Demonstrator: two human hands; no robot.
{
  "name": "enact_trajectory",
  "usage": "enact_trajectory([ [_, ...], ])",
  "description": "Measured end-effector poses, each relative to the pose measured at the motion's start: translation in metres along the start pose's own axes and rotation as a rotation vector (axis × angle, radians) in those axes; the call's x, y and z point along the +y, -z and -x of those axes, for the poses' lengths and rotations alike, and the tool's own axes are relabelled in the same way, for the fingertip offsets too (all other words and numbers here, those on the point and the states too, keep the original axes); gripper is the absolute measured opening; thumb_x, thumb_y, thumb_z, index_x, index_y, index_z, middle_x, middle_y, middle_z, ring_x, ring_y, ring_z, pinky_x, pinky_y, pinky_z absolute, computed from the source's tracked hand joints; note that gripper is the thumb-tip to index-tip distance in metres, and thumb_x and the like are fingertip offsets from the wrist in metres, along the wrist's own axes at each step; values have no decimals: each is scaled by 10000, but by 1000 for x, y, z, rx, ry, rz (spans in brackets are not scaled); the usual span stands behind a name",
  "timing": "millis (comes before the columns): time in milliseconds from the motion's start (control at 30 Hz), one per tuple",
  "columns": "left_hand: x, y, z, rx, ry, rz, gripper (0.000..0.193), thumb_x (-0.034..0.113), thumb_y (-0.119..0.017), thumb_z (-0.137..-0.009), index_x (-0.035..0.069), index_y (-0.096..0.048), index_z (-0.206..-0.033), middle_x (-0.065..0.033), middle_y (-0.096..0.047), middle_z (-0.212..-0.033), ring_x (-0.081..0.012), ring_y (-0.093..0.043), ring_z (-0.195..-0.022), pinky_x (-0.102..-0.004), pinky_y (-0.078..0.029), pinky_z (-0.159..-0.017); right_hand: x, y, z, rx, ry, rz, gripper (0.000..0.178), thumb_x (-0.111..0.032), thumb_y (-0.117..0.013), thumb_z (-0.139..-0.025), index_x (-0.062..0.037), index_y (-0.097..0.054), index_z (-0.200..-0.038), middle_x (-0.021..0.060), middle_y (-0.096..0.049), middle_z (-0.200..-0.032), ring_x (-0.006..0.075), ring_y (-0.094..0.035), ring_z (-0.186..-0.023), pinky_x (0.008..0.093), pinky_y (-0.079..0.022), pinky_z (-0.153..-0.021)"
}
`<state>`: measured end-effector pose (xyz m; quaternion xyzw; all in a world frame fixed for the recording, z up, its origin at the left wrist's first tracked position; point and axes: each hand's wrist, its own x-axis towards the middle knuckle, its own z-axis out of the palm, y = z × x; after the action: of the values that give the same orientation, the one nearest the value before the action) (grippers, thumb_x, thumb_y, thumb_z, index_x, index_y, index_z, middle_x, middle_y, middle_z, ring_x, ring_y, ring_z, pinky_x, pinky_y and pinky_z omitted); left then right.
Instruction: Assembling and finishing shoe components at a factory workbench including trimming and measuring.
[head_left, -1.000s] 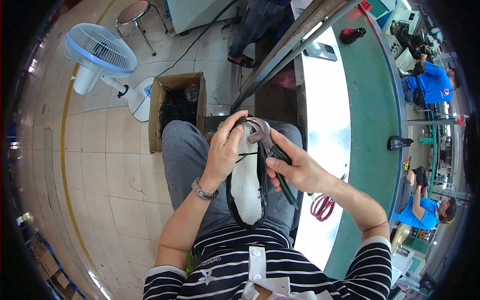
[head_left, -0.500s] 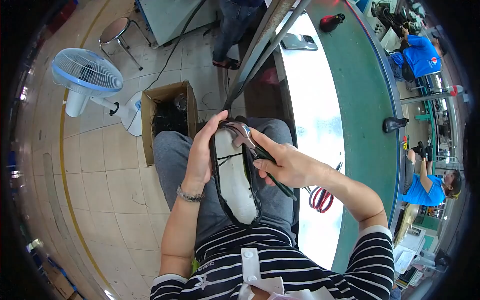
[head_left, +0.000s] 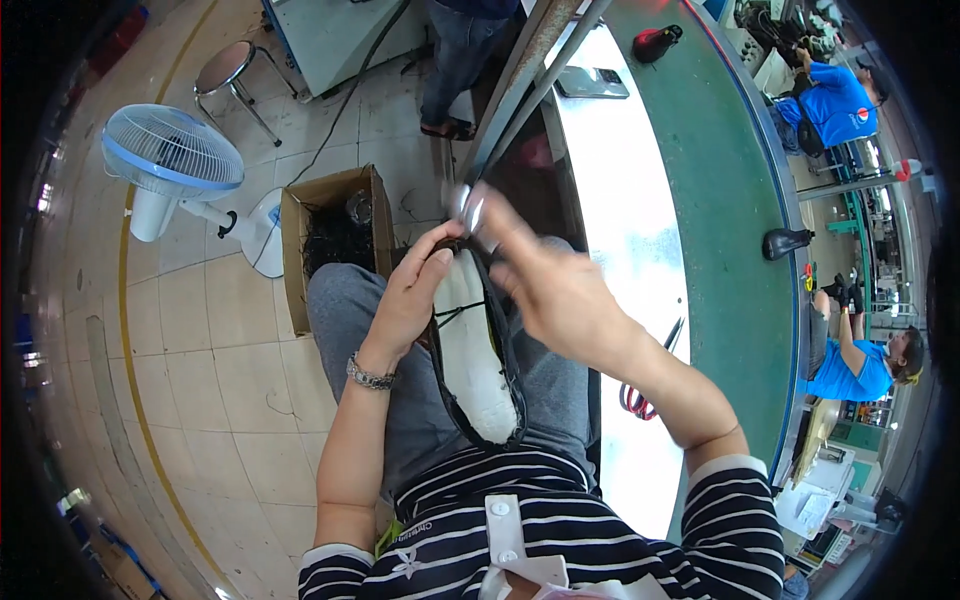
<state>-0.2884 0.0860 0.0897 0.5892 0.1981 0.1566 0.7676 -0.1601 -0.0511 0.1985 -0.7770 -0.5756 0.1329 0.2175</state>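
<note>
A black shoe upper stretched over a white last (head_left: 474, 372) rests sole side up on my lap, its toe pointing away from me. Across the white bottom runs a dark cord near the front. My left hand (head_left: 405, 305) grips the toe end from the left, thumb on the edge. In my right hand (head_left: 565, 295) is a pair of lasting pliers, blurred by motion; their metal head (head_left: 468, 204) shows just beyond the toe. The handles are hidden by the hand.
To my left stand a cardboard box (head_left: 290, 250) with dark scraps and a white-blue fan (head_left: 172, 150). On my right are a white bench (head_left: 640, 270), scissors (head_left: 636, 402), a phone (head_left: 592, 83), and a green conveyor (head_left: 730, 330) carrying black shoes (head_left: 787, 244). Co-workers sit beyond it.
My right hand has swung the pliers off the white bottom, forward past the toe. My left hand has shifted slightly, its thumb now lying on the toe edge.
</note>
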Motion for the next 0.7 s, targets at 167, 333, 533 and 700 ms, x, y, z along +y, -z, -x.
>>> enact_trajectory([
  [167,-4,11,2,-2,62,-56,379,167,-458,-1009,31,-485,-1362,-79,-514,-1379,-169,-442,-1295,-283,-301,-1088,-5,12,-3,-164,40,75,733,-128,-556,-927,-147,-153,-1539,201,-642,-678,373,-643,-588,434,-513,-555],
  [333,-3,13,0,-87,74,28,395,169,-456,-1015,27,-461,-1383,-67,-502,-1387,-160,-458,-1274,-264,-316,-1071,3,-14,1,12,0,-14,758,-133,-565,-927,-141,-125,-1544,173,-621,-626,350,-616,-521,431,-480,-501],
  [533,6,9,7,-41,108,34,453,191,-476,-1010,14,-420,-1423,-56,-503,-1350,-134,-473,-1209,-257,-335,-1046,-12,16,-3,-134,36,26,756,-116,-572,-916,-160,-147,-1539,185,-616,-636,384,-605,-543,469,-476,-528],
  [700,-1,9,0,-64,76,43,485,152,-524,-975,23,-414,-1429,-37,-519,-1314,-114,-492,-1160,-249,-364,-1014,20,-29,8,-135,-73,18,765,-123,-586,-905,-167,-159,-1539,171,-624,-658,355,-605,-523,465,-479,-526],
])
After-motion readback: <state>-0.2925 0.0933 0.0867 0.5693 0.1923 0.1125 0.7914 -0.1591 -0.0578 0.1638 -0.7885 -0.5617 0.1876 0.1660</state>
